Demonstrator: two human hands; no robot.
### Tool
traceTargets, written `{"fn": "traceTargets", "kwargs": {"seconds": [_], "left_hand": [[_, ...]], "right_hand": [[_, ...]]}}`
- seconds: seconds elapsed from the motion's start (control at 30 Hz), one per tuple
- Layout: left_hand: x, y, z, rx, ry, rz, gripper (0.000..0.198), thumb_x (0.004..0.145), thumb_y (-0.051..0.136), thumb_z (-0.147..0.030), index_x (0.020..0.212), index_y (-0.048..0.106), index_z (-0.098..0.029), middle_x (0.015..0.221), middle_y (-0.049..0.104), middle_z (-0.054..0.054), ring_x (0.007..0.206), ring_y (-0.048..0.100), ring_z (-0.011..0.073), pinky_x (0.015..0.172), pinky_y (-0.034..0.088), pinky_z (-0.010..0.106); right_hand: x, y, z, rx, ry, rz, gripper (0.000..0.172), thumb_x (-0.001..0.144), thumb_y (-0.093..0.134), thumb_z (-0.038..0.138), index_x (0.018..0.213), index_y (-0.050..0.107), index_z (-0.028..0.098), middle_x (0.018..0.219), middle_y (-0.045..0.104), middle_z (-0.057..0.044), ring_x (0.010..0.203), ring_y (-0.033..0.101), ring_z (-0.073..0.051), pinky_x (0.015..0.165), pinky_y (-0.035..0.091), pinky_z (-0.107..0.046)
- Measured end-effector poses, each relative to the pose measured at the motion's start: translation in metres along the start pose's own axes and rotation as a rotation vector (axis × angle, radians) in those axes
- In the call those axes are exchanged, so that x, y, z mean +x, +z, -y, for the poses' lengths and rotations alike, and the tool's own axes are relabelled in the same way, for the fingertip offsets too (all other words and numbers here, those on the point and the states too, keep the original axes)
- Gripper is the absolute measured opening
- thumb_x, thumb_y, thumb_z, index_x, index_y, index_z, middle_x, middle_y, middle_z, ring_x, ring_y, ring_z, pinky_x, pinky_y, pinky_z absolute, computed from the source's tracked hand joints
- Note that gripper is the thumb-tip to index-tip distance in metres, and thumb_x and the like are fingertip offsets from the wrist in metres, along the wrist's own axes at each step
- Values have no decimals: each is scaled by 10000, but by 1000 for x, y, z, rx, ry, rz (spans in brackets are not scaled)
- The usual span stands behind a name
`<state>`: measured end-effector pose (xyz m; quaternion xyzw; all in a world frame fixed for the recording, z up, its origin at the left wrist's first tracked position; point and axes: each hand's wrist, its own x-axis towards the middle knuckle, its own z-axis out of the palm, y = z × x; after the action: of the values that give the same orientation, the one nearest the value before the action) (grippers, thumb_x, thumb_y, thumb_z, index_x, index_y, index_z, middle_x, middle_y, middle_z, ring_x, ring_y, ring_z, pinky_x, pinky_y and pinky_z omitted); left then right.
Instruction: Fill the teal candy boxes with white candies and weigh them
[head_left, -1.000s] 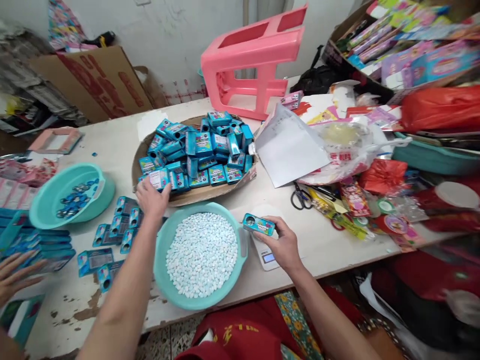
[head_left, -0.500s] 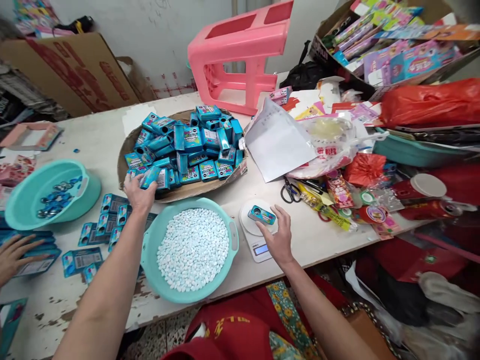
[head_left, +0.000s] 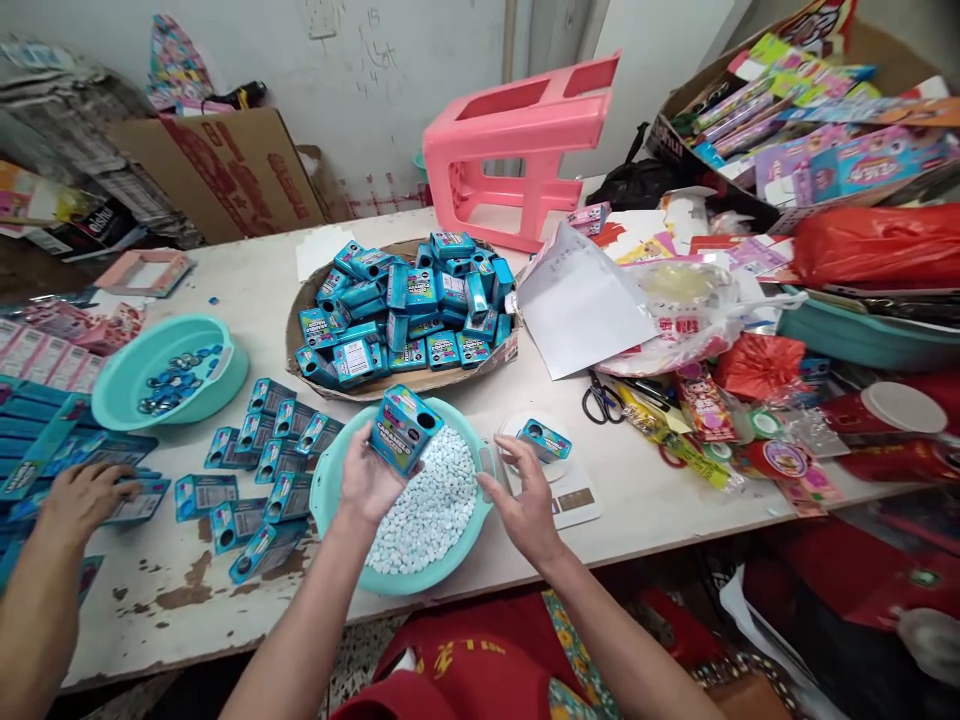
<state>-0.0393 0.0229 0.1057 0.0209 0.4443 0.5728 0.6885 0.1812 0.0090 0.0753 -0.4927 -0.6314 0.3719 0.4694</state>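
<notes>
Grips a blue box [head_left: 405, 430] in the left hand [head_left: 367, 485], fingers wrapped round it, over the far rim of the teal basin [head_left: 409, 588] of white tablets [head_left: 427, 510] — white lettering on the box, too blurred to read. Spreads the right hand [head_left: 529, 510] open and empty just right of the basin — near a second blue box [head_left: 545, 440] on the scale [head_left: 577, 500].

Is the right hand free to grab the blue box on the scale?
Probably yes: the right hand is open and empty beside the scale, nothing between it and the blue box.
</notes>
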Motion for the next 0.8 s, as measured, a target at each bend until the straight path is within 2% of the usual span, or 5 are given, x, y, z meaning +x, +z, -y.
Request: {"fn": "traceTargets", "kwargs": {"seconds": [0.2, 0.33, 0.47, 0.57, 0.8], "left_hand": [[-16, -2, 57, 232, -346, 34, 376, 772, 553, -515, 778, 634, -148, 590, 619, 51, 363, 491, 134, 297, 332, 230], [-20, -7, 81, 670, -228, 175, 358, 760, 585, -500, 853, 673, -165, 780, 672, 93, 589, 599, 181, 534, 485, 295], [10, -48, 62, 1358, 429, -252, 403, 799, 538, -493, 1070, 627, -207, 1092, 627, 129, 1042, 554, 305, 878, 430, 440], [44, -78, 52, 1695, 502, -583, 518, 807, 497, -547, 1153, 586, -172, 1242, 523, 191, 1207, 412, 377, 962, 325, 529], [67, -60, 91, 1802, 356, -317, 470, 817, 445, -582, 1063, 619, -222, 1133, 570, 151, 1058, 511, 330, 834, 405, 430]], "right_hand": [[-3, -9, 3, 314, 33, 292, 882, 600, 820, 448, 1354, 392, 286, 1337, 497, -101, 1227, 485, -270, 960, 458, -417], [-8, -24, 9, 406, 139, 533, 586, 522, 865, 402, 1031, 621, 244, 1026, 653, -44, 984, 617, -237, 875, 492, -367], [-23, -38, 6, 318, 341, 359, 459, 539, 852, 395, 893, 617, 222, 845, 618, 3, 760, 609, -178, 683, 508, -286], [-35, -45, -2, 244, 471, 222, 404, 592, 809, 424, 882, 637, 202, 847, 629, -13, 748, 611, -187, 681, 513, -302], [-40, -34, -6, 291, 574, 1, 460, 645, 774, 427, 998, 577, 208, 849, 678, -28, 750, 634, -200, 685, 543, -332]]}}
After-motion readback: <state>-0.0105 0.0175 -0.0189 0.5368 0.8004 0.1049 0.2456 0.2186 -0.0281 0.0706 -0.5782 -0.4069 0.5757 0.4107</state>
